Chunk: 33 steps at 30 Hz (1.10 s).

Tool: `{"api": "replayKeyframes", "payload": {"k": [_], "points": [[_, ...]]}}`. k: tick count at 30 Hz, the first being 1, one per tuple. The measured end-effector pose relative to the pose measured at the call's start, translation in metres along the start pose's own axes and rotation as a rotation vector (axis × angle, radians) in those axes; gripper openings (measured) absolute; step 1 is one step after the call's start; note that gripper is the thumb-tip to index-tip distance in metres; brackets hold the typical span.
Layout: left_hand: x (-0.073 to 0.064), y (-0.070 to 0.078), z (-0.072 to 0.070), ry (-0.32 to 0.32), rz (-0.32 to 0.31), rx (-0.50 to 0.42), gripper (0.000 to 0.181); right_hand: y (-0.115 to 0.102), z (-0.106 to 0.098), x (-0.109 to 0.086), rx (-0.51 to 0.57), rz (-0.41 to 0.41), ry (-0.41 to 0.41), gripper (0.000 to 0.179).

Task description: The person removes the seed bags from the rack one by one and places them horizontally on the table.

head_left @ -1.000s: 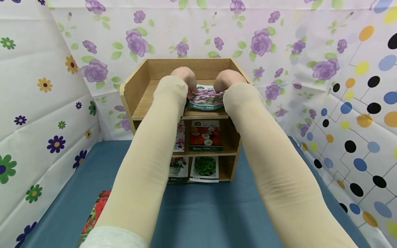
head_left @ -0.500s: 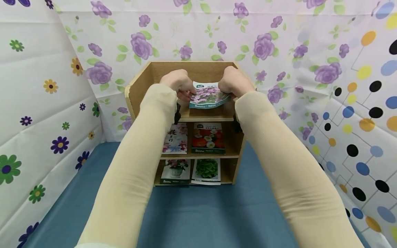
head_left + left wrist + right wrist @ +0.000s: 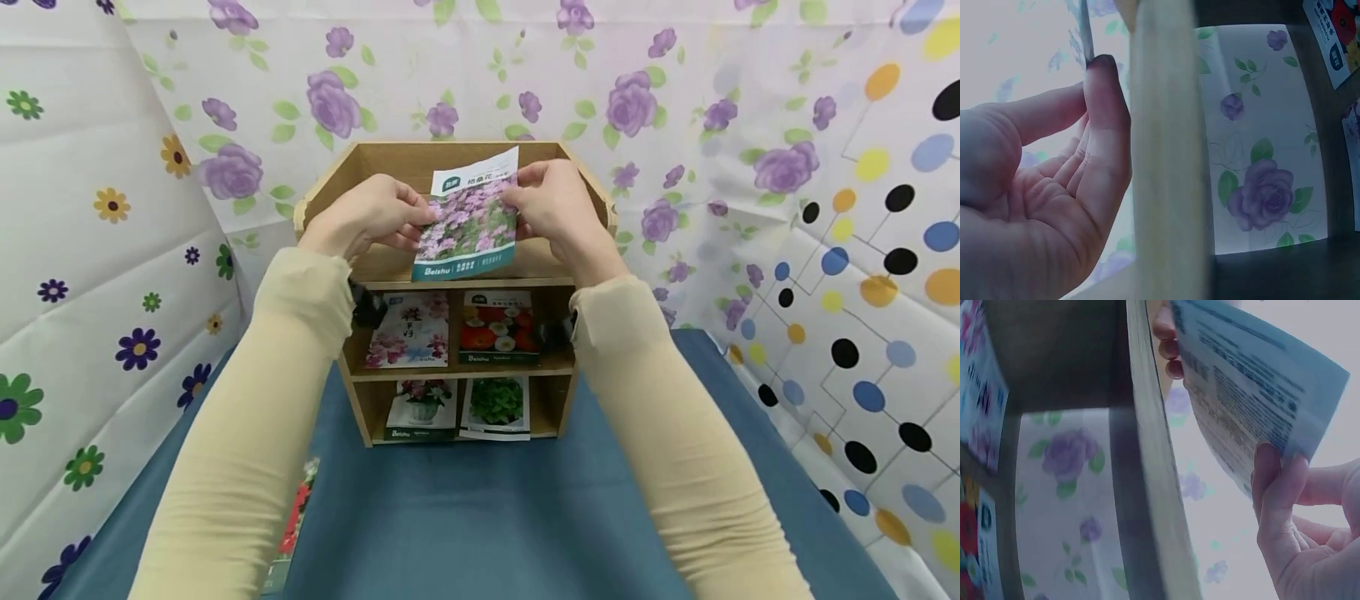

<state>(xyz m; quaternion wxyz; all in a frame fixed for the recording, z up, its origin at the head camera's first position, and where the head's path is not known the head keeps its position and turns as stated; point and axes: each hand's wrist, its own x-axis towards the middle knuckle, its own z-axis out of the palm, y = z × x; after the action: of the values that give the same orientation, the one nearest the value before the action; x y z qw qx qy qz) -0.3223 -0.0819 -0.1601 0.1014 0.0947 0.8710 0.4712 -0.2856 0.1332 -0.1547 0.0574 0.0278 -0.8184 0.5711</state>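
A seed packet [image 3: 468, 221] with pink flowers and a teal bottom band is held up in front of the top of the wooden shelf [image 3: 450, 284], its right side tilted higher. At its left edge my left hand [image 3: 378, 215] pinches it between thumb and fingers. My right hand [image 3: 557, 204] pinches the upper right edge. The right wrist view shows the packet's printed back [image 3: 1254, 381] and my right fingers [image 3: 1282, 487] on its corner. Only a thin edge of the packet [image 3: 1084, 31] shows above my left fingertips in the left wrist view.
Below are a pale floral packet [image 3: 408, 329] and a red-flower packet [image 3: 498, 327] on the middle shelf. The bottom shelf has a flowerpot packet [image 3: 422, 408] and a green-leaf packet [image 3: 495, 406]. Another red-flower packet [image 3: 292, 525] lies on the blue tablecloth [image 3: 480, 517], partly behind my left arm.
Both hands have brought the pink-flower packet up off the top shelf area and closer to the camera. It has gone from nearly flat to facing me, tilted.
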Motion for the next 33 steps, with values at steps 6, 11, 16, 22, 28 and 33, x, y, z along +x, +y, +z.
{"api": "replayKeyframes", "payload": {"k": [6, 11, 16, 22, 28, 33], "points": [[-0.033, -0.029, 0.001, 0.097, 0.098, -0.081, 0.024, 0.021, 0.016, -0.02, 0.169, -0.063, -0.006, 0.027], [-0.066, -0.059, 0.007, 0.151, 0.185, -0.116, 0.027, 0.04, 0.034, -0.039, 0.248, -0.099, -0.049, 0.023], [-0.095, -0.092, 0.015, 0.171, 0.252, -0.072, 0.033, 0.066, 0.053, -0.067, 0.306, -0.137, -0.1, 0.017], [-0.122, -0.136, 0.025, 0.168, 0.272, -0.073, 0.031, 0.094, 0.079, -0.094, 0.332, -0.163, -0.161, 0.018], [-0.14, -0.167, 0.034, 0.187, 0.227, -0.065, 0.03, 0.12, 0.103, -0.108, 0.356, -0.146, -0.212, 0.02], [-0.156, -0.186, 0.041, 0.231, 0.136, -0.028, 0.03, 0.143, 0.124, -0.117, 0.405, -0.095, -0.259, 0.019]]}}
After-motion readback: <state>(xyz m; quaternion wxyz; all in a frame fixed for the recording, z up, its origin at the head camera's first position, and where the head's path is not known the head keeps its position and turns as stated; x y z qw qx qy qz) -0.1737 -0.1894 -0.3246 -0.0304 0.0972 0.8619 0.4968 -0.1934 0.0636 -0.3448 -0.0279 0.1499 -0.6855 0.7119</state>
